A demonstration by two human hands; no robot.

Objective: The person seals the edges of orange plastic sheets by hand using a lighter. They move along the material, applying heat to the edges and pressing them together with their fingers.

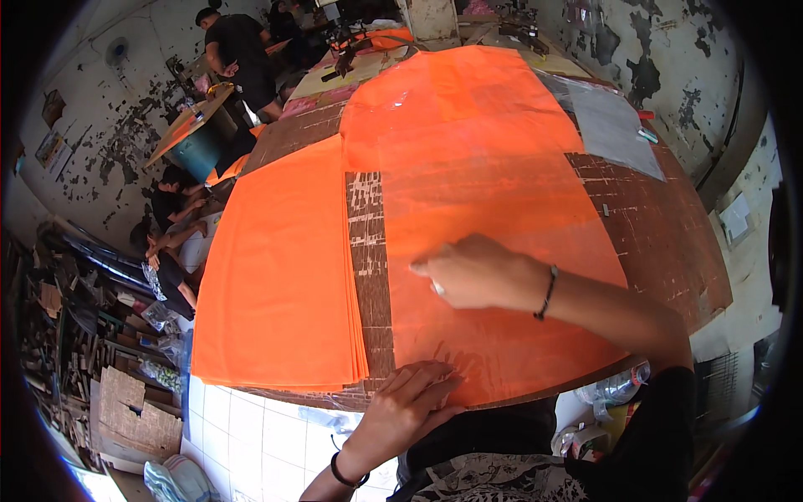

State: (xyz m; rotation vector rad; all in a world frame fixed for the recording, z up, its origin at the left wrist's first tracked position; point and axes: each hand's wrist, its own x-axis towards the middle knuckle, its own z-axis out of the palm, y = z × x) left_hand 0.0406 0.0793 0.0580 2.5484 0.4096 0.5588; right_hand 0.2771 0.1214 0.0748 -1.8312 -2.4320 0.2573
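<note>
Orange stack [280, 276]: at the left of the bench [669, 226] I see a squared pile of thin orange sheets, its layered edge showing at the lower right corner. I judge each sheet light and limp, and the pile heavier and apt to slide.

Left hand [410, 402]: my left hand lies flat with fingers spread wide on the near edge of the glossy orange sheet [493, 192]. It presses down and grips nothing.

Glossy orange sheet: it is spread across the middle of the bench, just right of the stack, with a strip of bare bench between them. Its shine and ripples tell me it is thin plastic film: light, soft, slippery, easy to crease or tear. I would take it at a corner or along the near edge, pinching flat rather than bunching.

Right hand [477, 272]: my right hand rests knuckles up on the film, fingers curled loosely toward the left. I cannot tell if it pinches a layer or only smooths it.

Clear sheet [611, 125]: a greyish transparent piece lies at the far right, partly under the orange film.

Hard to make out: how many layers the glossy sheet has, and where its far edge ends among the clutter at the back. The fingertips of my right hand are hidden. People at the far left are small and bent by the lens.
</note>
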